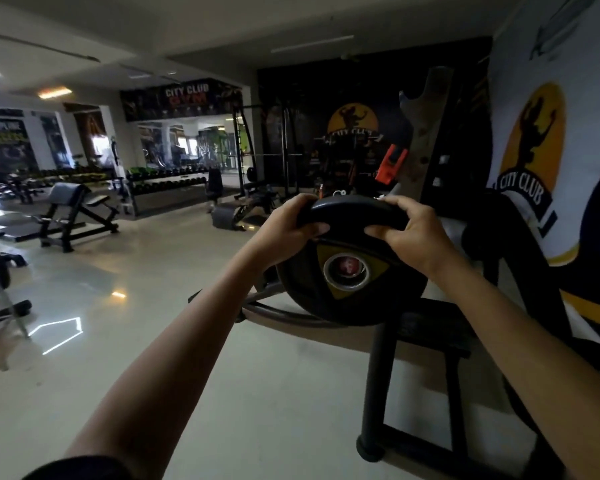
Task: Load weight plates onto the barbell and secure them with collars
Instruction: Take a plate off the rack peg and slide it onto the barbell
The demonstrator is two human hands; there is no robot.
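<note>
Both your hands grip the top rim of a black weight plate (343, 271). Your left hand (284, 226) wraps the rim's left side, fingers curled over and thumb tucked under. Between your hands the rim shows bare, and below it sits the yellow centre patch with a silver-ringed hole (347, 270). Your right hand (413, 233) clamps the rim's right side the same way. The plate hangs upright above the dark rack frame (378, 368), near the wall's City Club logo (530, 147).
</note>
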